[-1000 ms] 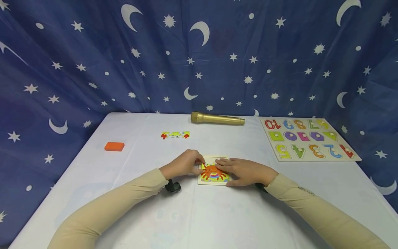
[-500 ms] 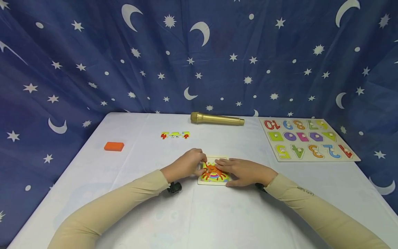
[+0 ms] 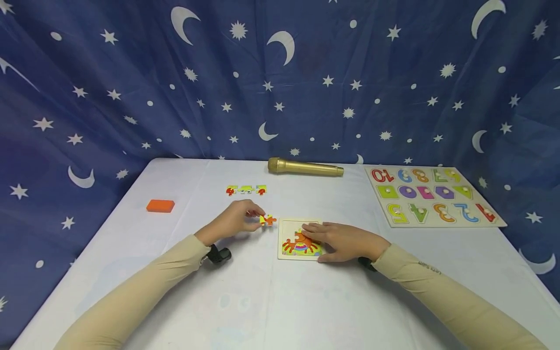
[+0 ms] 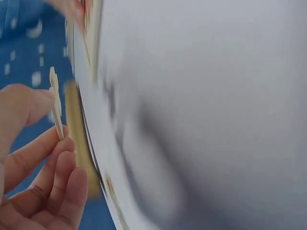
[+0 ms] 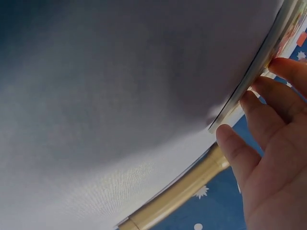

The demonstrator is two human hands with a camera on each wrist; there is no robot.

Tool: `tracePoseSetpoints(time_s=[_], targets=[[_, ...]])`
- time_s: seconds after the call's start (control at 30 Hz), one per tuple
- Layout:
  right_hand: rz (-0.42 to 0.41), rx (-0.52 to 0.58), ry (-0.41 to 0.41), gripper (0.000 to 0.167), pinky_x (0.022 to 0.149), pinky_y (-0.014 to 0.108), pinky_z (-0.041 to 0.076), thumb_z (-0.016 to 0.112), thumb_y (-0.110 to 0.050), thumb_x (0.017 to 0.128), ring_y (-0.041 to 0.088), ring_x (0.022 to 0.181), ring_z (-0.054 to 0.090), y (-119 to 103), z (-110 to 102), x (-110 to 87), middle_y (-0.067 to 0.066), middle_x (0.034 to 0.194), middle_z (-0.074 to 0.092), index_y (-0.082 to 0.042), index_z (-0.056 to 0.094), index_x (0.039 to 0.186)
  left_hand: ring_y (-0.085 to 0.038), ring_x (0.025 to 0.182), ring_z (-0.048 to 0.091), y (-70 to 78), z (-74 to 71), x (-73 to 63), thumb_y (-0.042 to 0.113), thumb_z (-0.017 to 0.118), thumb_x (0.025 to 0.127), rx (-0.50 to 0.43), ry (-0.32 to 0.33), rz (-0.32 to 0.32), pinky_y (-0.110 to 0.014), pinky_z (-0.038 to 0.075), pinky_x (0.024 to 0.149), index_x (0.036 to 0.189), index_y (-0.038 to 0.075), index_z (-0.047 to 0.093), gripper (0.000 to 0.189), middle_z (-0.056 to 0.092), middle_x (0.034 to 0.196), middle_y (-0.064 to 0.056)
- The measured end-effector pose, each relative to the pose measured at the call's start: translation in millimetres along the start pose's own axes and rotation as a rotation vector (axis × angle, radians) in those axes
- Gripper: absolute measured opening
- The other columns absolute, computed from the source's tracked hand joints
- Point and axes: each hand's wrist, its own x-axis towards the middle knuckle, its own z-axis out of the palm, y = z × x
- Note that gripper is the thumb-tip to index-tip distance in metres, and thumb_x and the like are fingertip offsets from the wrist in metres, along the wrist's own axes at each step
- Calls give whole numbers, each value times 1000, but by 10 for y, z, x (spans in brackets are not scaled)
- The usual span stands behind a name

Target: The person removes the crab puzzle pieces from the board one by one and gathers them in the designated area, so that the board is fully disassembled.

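Between thumb and fingertips, my left hand (image 3: 234, 221) pinches a jigsaw puzzle piece (image 3: 268, 220), yellow and orange, held left of the puzzle board. The left wrist view shows that puzzle piece (image 4: 55, 100) edge-on, thin and pale. My right hand (image 3: 347, 240) lies with fingers spread over the right part of the crab puzzle board (image 3: 288, 258). A bare pale gap shows at the board's upper left, beside the orange crab. In the right wrist view, the right hand's fingertips (image 5: 225, 132) rest along the board's edge.
Loose crab puzzle pieces (image 3: 246, 189) lie in a row behind my left hand. An orange block (image 3: 160, 206) sits at the left. At the back lies a gold microphone (image 3: 306, 167). A number-and-shape peg board (image 3: 395, 222) is at the right.
My left hand has lifted a puzzle piece out of the board's upper left and moved left and slightly back with it. The right hand stays on the board.
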Motion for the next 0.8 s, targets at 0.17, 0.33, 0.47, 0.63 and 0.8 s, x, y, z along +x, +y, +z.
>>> tracePoseSetpoints(time_s=[0.17,0.33,0.47,0.63,0.8], targets=[[5,36,26,76,114,42,28,64,-40,86,18,142,28,16,9,-8,2,155,28,-12,30,148,-22,91,61,-372,-219,-117,8,70,80,17,59,-135,-39,52,85,107,1,69,28,68,102,-12],[39,67,65,79,113,43,29,66,-44,84,19,140,32,20,-16,-10,1,154,29,-15,30,148,-25,92,59,-646,-343,-181,7,68,82,30,78,-253,-43,50,86,109,-2,67,29,66,104,-16],[64,58,72,81,114,43,27,65,-46,84,19,140,33,17,-51,-3,2,155,29,-14,29,149,-22,87,56,-736,-384,-195,8,68,81,35,65,-307,-38,47,81,110,-2,67,31,66,99,-15],[87,56,70,82,114,44,27,65,-46,83,21,139,34,24,-52,-16,4,154,30,-12,29,148,-20,80,53,-768,-412,-156,5,68,80,57,43,-310,-32,44,75,109,-3,67,30,65,90,-13],[105,55,56,81,114,43,27,65,-47,84,21,139,34,25,-37,-29,4,154,30,-13,28,149,-21,80,50,-811,-427,-91,1,65,81,78,24,-335,-31,41,74,112,-3,66,31,60,85,-12]])
